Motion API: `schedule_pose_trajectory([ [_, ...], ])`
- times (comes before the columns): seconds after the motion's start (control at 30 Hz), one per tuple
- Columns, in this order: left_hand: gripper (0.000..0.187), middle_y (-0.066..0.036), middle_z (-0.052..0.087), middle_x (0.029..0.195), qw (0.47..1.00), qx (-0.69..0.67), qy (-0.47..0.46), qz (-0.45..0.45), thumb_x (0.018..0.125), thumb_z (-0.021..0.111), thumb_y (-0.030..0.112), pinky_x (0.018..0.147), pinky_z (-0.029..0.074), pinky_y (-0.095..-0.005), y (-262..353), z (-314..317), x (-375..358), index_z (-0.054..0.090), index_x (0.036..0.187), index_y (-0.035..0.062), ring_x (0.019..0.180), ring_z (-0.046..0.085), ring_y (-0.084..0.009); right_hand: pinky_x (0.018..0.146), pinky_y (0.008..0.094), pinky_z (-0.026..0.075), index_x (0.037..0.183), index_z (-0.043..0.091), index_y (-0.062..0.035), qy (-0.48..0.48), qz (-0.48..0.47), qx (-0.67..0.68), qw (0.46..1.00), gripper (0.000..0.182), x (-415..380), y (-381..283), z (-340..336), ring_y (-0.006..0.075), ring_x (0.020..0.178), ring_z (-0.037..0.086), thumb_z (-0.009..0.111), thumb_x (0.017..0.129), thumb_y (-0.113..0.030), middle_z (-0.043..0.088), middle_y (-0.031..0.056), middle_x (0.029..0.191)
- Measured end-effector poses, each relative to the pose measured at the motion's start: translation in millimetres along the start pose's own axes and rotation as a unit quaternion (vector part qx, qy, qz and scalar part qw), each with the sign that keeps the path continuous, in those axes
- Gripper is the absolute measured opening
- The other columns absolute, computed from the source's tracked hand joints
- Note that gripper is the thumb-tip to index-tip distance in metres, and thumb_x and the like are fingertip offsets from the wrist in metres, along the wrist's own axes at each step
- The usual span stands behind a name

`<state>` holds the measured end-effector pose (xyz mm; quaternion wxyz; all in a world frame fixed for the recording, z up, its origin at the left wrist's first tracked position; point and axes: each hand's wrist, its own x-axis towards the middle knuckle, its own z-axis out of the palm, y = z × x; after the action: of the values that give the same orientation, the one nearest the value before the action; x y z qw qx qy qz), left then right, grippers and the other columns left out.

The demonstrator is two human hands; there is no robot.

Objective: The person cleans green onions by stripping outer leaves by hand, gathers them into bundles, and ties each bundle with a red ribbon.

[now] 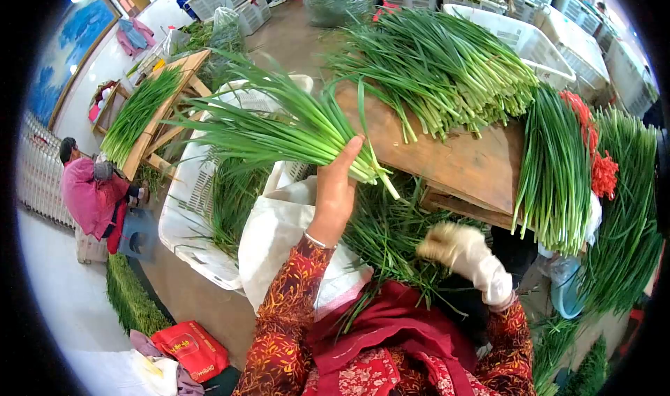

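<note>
From the head view, I see my left hand point(335, 186) clenched round a fan of long green chives with pale stems point(279, 127), lifted beside the sloping wooden tabletop point(460, 162). They look light, limp and easily bruised, so I grip near the pale ends. My right hand point(464, 253), in a white glove, blurs; I cannot tell its grip.

Chive bunch point(293, 127) in left hand point(336, 186)
</note>
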<state>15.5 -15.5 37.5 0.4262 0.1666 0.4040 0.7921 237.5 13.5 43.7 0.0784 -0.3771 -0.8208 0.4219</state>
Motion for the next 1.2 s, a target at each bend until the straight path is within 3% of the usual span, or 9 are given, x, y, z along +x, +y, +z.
schedule_pose_trajectory([
  [0.07, 0.026, -0.003, 0.057, 0.094, 0.999, 0.034, -0.012, 0.009, 0.078, 0.065, 0.01, 0.077, 0.045, -0.0252, -8, 11, -10, 0.054, 0.1, 0.0039, 0.086, 0.054, -0.0106, 0.072, 0.0345, 0.046, 0.093, 0.061, -0.0093, 0.089, -0.01, 0.115, 0.989, 0.036, 15, -26, -14, 0.0269, 0.085, 0.059, 0.061, 0.077, -0.042, 0.063, 0.0101, 0.089],
  [0.4, 0.021, -0.003, 0.06, 0.087, 0.984, 0.158, -0.078, -0.025, 0.079, 0.063, 0.014, 0.078, 0.042, -0.0243, -25, -1, -2, 0.057, 0.094, 0.0013, 0.081, 0.055, -0.0107, 0.056, 0.0334, 0.045, 0.082, 0.061, -0.0078, 0.181, -0.198, -0.064, 0.961, 0.012, 49, -21, 0, 0.0265, 0.062, 0.057, 0.064, 0.076, -0.018, 0.057, 0.0089, 0.07],
  [0.53, 0.021, -0.004, 0.06, 0.085, 0.989, 0.134, -0.042, -0.051, 0.078, 0.064, 0.014, 0.069, 0.046, -0.0239, -16, -12, 6, 0.057, 0.094, 0.0013, 0.075, 0.056, -0.0112, 0.054, 0.0324, 0.047, 0.08, 0.061, -0.0115, -0.028, -0.285, -0.073, 0.955, 0.014, 6, -20, -1, 0.0255, 0.064, 0.058, 0.062, 0.078, -0.025, 0.057, 0.0073, 0.07],
  [0.6, 0.018, -0.002, 0.059, 0.082, 0.993, 0.102, -0.009, -0.053, 0.078, 0.064, 0.012, 0.06, 0.048, -0.0243, -10, -16, 14, 0.057, 0.091, 0.0027, 0.071, 0.056, -0.0104, 0.062, 0.0351, 0.048, 0.082, 0.063, -0.0106, -0.256, -0.149, -0.122, 0.947, 0.034, -12, -15, 7, 0.0273, 0.074, 0.06, 0.057, 0.078, -0.044, 0.061, 0.0094, 0.079],
  [0.67, 0.018, -0.002, 0.059, 0.083, 0.994, 0.102, -0.01, -0.046, 0.077, 0.065, 0.011, 0.061, 0.047, -0.0242, -10, -15, 11, 0.057, 0.091, 0.0029, 0.071, 0.056, -0.0102, 0.067, 0.0378, 0.049, 0.09, 0.061, -0.0086, -0.305, -0.01, -0.272, 0.913, 0.065, -4, -9, 5, 0.0318, 0.075, 0.061, 0.043, 0.073, -0.068, 0.063, 0.0109, 0.083],
  [0.77, 0.022, -0.002, 0.059, 0.086, 0.994, 0.099, -0.01, -0.048, 0.076, 0.067, 0.011, 0.064, 0.047, -0.0238, -21, -11, 5, 0.057, 0.095, 0.0033, 0.073, 0.056, -0.0095, 0.07, 0.0385, 0.047, 0.091, 0.059, -0.0073, 0.095, -0.05, -0.157, 0.982, 0.055, 20, -22, -7, 0.0296, 0.08, 0.061, 0.056, 0.071, -0.059, 0.063, 0.012, 0.083],
  [0.9, 0.024, -0.002, 0.059, 0.087, 0.987, 0.153, -0.04, 0.033, 0.076, 0.067, 0.014, 0.063, 0.046, -0.0235, -22, -3, -1, 0.057, 0.096, 0.0032, 0.075, 0.056, -0.0095, 0.069, 0.0374, 0.045, 0.093, 0.061, -0.0094, 0.028, -0.037, -0.102, 0.994, 0.036, 45, -35, -4, 0.0303, 0.081, 0.059, 0.059, 0.077, -0.041, 0.063, 0.0121, 0.082],
  [1.0, 0.023, -0.005, 0.061, 0.091, 0.981, 0.18, -0.063, -0.024, 0.077, 0.066, 0.011, 0.055, 0.049, -0.024, -7, -14, -1, 0.055, 0.097, 0.0051, 0.068, 0.057, -0.0104, 0.063, 0.0331, 0.045, 0.093, 0.061, -0.0075, 0.044, -0.035, -0.033, 0.998, 0.033, 43, -23, -1, 0.0241, 0.07, 0.06, 0.057, 0.08, -0.037, 0.062, 0.0091, 0.074],
  [1.2, 0.034, -0.004, 0.057, 0.087, 0.983, 0.146, -0.089, -0.071, 0.078, 0.066, 0.022, 0.062, 0.048, -0.0236, -30, -27, -30, 0.052, 0.103, 0.0038, 0.073, 0.056, -0.0112, 0.049, 0.0177, 0.033, 0.089, 0.059, -0.003, -0.156, 0.016, 0.334, 0.929, 0.03, 31, -13, 14, 0.0041, 0.052, 0.039, 0.051, 0.087, -0.032, 0.052, -0.0017, 0.064],
])
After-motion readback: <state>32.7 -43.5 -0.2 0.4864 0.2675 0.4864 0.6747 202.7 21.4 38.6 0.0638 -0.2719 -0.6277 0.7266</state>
